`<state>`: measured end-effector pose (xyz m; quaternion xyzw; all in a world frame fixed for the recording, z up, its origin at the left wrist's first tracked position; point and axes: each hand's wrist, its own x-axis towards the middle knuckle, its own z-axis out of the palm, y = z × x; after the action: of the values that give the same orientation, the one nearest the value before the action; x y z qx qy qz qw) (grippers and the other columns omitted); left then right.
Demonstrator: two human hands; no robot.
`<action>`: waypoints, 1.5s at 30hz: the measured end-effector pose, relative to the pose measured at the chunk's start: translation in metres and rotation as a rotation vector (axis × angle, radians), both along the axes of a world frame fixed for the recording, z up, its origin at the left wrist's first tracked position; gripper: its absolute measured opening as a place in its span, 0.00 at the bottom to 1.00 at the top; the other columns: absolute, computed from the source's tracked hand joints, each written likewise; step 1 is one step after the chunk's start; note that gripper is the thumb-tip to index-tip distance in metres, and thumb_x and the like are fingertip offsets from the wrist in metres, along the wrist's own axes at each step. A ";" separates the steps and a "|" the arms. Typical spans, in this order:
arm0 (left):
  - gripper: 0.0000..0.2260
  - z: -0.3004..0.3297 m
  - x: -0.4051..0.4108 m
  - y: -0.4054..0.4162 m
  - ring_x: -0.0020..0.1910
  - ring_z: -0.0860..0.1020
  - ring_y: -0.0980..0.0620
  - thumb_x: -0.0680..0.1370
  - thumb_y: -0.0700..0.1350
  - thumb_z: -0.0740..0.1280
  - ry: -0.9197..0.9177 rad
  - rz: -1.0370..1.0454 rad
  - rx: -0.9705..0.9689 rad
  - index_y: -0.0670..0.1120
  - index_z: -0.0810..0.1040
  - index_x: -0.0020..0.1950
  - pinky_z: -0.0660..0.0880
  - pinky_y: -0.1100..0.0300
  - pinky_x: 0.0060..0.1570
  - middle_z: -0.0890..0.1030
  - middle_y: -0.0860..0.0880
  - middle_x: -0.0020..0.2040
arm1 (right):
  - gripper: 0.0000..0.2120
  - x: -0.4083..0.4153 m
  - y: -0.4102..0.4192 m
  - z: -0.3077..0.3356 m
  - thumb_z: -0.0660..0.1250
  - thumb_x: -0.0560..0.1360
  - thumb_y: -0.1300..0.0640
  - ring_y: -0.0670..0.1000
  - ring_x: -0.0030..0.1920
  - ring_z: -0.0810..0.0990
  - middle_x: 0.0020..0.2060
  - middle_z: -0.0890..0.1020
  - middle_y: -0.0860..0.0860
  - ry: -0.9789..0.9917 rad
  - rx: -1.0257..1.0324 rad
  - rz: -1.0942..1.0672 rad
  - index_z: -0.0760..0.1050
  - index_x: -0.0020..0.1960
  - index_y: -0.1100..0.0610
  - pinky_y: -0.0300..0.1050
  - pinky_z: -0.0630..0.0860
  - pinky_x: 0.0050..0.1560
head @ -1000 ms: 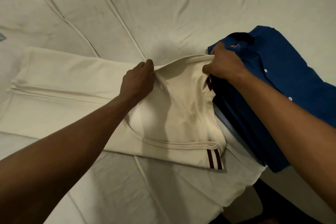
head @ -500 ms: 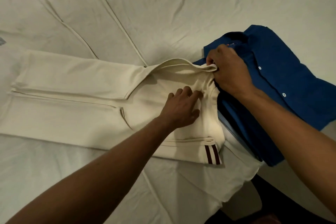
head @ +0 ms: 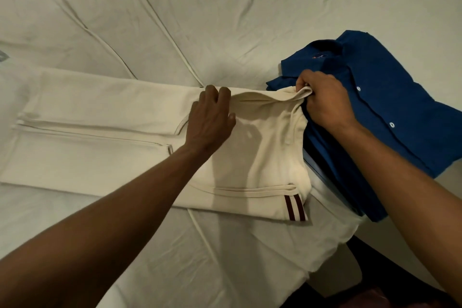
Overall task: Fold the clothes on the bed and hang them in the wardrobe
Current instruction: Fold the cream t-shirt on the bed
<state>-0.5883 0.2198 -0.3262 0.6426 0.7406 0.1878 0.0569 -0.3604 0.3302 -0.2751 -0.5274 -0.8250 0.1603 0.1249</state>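
The cream garment is lying flat across the bed, half folded lengthways, with its striped cuff at the garment's near right corner and its right end butting against the blue shirt, which is sitting folded just to the garment's right. The right hand is pinching the garment's far right edge, fingers and thumb curled tight round a small bunch of cloth and lifting it slightly off the blue shirt. The left hand is resting on the garment's far edge to the left of that pinch, fingers fairly straight and spread, pressing the cloth down rather than grasping it. The fabric is looking soft, limp and light, probably a knit: it is draping and sagging between the two hands, so it is likely to hold no shape of its own and to slide on the sheet if tugged hard. The best holds seem to be the firmer hemmed edges and corners, one in each hand, kept taut so the fold line stays straight. Gripping mid-panel would probably only bunch it. The wardrobe is not in view.
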 end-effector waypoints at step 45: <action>0.22 -0.020 -0.046 -0.026 0.46 0.74 0.38 0.65 0.35 0.70 0.410 -0.228 -0.150 0.43 0.69 0.57 0.67 0.50 0.37 0.75 0.40 0.51 | 0.22 0.021 -0.023 0.001 0.61 0.68 0.75 0.49 0.51 0.69 0.51 0.78 0.46 -0.031 -0.073 0.115 0.82 0.47 0.52 0.54 0.75 0.48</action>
<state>-0.6348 0.1941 -0.3458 0.7408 0.6712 -0.0097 -0.0261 -0.3395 0.3069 -0.2741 -0.4856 -0.8494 0.1892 0.0834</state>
